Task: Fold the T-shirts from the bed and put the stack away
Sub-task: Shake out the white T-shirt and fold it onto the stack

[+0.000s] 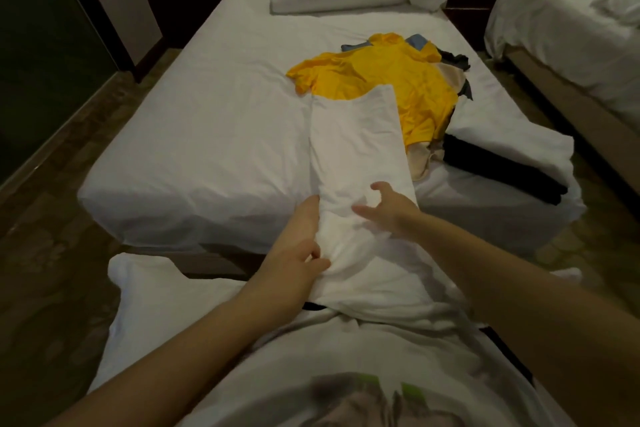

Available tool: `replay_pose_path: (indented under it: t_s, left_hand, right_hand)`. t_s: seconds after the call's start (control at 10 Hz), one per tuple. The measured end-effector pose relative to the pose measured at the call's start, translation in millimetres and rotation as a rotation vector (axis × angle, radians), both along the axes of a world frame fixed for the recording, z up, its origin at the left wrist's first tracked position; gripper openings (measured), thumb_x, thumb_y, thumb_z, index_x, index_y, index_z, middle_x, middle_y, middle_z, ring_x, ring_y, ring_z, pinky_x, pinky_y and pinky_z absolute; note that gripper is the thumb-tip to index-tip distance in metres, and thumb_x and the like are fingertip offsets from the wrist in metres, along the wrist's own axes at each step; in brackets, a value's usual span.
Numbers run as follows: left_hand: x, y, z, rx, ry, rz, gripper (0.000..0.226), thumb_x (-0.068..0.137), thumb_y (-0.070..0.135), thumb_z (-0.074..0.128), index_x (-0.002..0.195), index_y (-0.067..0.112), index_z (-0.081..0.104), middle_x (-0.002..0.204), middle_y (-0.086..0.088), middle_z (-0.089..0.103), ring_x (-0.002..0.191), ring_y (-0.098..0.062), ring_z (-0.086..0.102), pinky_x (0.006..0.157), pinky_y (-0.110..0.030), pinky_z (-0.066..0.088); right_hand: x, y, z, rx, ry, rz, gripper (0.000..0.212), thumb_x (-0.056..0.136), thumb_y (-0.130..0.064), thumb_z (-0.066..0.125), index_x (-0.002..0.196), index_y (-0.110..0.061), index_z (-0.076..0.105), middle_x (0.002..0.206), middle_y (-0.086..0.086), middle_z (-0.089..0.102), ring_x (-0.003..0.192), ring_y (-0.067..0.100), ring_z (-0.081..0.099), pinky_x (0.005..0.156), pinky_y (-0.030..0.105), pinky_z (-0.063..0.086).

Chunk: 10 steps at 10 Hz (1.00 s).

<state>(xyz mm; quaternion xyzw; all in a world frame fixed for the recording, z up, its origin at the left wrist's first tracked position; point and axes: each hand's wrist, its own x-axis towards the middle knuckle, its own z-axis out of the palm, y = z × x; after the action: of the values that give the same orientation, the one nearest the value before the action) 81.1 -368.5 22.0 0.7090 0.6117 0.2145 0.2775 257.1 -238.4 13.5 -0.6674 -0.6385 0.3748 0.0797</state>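
While the left hand (298, 248) pinches the white T-shirt (356, 149) at the near edge of the bed (190, 149), the right hand (389, 210) hovers over it, fingers spread, gripping nothing.

The white T-shirt (360, 156) is soft matt cloth, creased along its folded length. At one o'clock from it, the yellow T-shirt (381, 76) is smoother cloth with a slight sheen. The bed (194, 135) has a matt white sheet, lightly wrinkled. At three o'clock, the black garment (502, 166) is dull, dark cloth. At nine o'clock, the dark panel (41, 62) looks smooth, like glass.
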Motion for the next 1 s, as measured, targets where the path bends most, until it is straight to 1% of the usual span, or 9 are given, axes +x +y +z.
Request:
replay_pose_path:
  t_s: [0.1, 0.2, 0.3, 0.4, 0.5, 0.6, 0.7, 0.8, 1.0]
  left_hand:
    - [-10, 0, -6, -0.011, 0.151, -0.178, 0.071, 0.083, 0.054, 0.014, 0.124, 0.008, 0.051, 0.115, -0.003, 0.05, 0.079, 0.005, 0.041, 0.069, -0.011, 0.031]
    - [-19, 3, -16, 0.057, 0.184, -0.167, 0.077, 0.074, 0.053, 0.012, 0.131, 0.018, 0.051, 0.128, 0.001, 0.048, 0.087, -0.007, 0.045, 0.069, -0.011, 0.033]
    - [-12, -1, -11, 0.181, 0.287, -0.131, 0.062, 0.078, 0.043, 0.018, 0.106, 0.016, 0.066, 0.128, -0.005, 0.056, 0.081, -0.022, 0.059, 0.06, -0.018, 0.034]
    - [-13, -6, -17, 0.289, 0.286, -0.126, 0.039, 0.079, 0.028, 0.034, 0.086, 0.018, 0.071, 0.1, -0.011, 0.069, 0.067, -0.018, 0.061, 0.051, -0.017, 0.033]
    - [-9, -7, -15, 0.207, 0.253, -0.043, 0.057, 0.086, 0.052, 0.026, 0.113, 0.021, 0.065, 0.106, -0.006, 0.059, 0.075, -0.016, 0.057, 0.061, -0.013, 0.034]
    - [-2, -7, -8, -0.055, -0.016, 0.035, 0.136, 0.038, 0.101, -0.005, 0.119, 0.011, 0.058, 0.088, 0.007, 0.044, 0.062, 0.001, 0.039, 0.053, -0.003, 0.031]
    - [-8, -6, -7, 0.045, 0.086, -0.088, 0.134, 0.041, 0.099, -0.009, 0.118, 0.013, 0.06, 0.101, 0.004, 0.053, 0.075, -0.008, 0.048, 0.06, -0.004, 0.029]
    - [-32, -4, -10, 0.219, 0.318, -0.377, 0.075, 0.092, 0.064, 0.007, 0.12, 0.021, 0.062, 0.122, -0.005, 0.055, 0.097, -0.013, 0.051, 0.075, -0.014, 0.035]
    - [-52, -4, -28, 0.239, 0.272, -0.471, 0.055, 0.082, 0.046, 0.049, 0.134, 0.026, 0.05, 0.14, 0.007, 0.046, 0.126, -0.006, 0.034, 0.094, -0.036, 0.039]
  right_hand:
    - [5, -3, 12, -0.179, 0.031, 0.077, 0.08, 0.083, -0.052, 0.062, 0.145, -0.017, 0.028, 0.145, 0.01, 0.037, 0.124, 0.028, 0.045, 0.099, 0.035, 0.043]
    - [7, -9, 13, -0.213, 0.325, 0.058, 0.069, 0.082, -0.023, 0.072, 0.141, -0.022, 0.035, 0.132, 0.009, 0.043, 0.104, 0.021, 0.051, 0.079, 0.028, 0.053]
    - [6, -12, 7, -0.131, 0.58, -0.098, 0.06, 0.083, -0.009, 0.068, 0.135, -0.024, 0.041, 0.114, 0.009, 0.05, 0.094, 0.023, 0.054, 0.076, 0.031, 0.05]
    - [3, -17, 3, -0.2, 0.626, -0.127, 0.057, 0.084, -0.007, 0.066, 0.132, -0.027, 0.042, 0.11, 0.009, 0.049, 0.094, 0.026, 0.054, 0.071, 0.032, 0.051]
    - [7, -16, 4, -0.122, 0.354, -0.07, 0.067, 0.081, -0.011, 0.07, 0.137, -0.026, 0.036, 0.112, 0.012, 0.05, 0.085, 0.023, 0.053, 0.064, 0.029, 0.05]
    - [17, -20, 8, 0.068, 0.037, 0.01, 0.072, 0.079, -0.017, 0.074, 0.139, -0.022, 0.033, 0.117, 0.013, 0.053, 0.097, 0.028, 0.056, 0.081, 0.036, 0.051]
    - [27, -39, 9, 0.278, -0.224, 0.202, 0.062, 0.083, -0.035, 0.068, 0.136, -0.022, 0.038, 0.115, 0.008, 0.056, 0.103, 0.026, 0.055, 0.082, 0.032, 0.043]
    - [47, -65, 12, 0.398, -0.154, 0.368, 0.051, 0.086, -0.053, 0.055, 0.131, -0.03, 0.049, 0.118, -0.002, 0.058, 0.112, 0.02, 0.051, 0.093, 0.032, 0.038]
    - [94, -118, 17, 0.174, -0.106, 0.724, 0.072, 0.058, -0.082, 0.045, 0.123, -0.065, 0.02, 0.141, -0.037, 0.018, 0.134, -0.009, 0.008, 0.111, 0.018, 0.007]
